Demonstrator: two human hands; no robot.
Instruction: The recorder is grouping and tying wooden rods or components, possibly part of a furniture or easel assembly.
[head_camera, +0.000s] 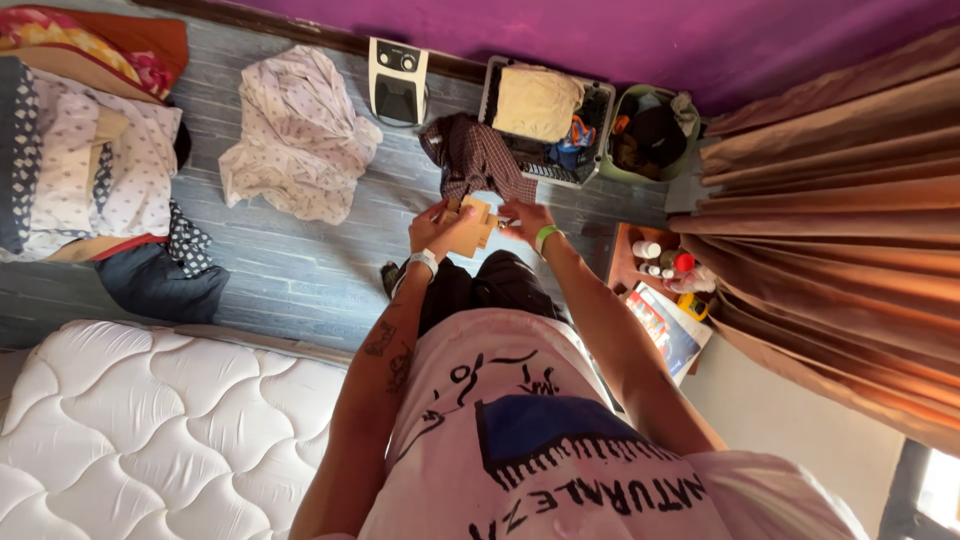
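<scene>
Tan, flat cardboard piece (478, 222) sits between left hand (437, 228) and right hand (524, 216).

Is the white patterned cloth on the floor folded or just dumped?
Dumped: the cloth lies crumpled on the floor, with no neat folds.

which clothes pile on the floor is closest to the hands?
The dark plaid garment, just beyond the hands holding the tan piece; the white dotted one lies farther left.
</scene>
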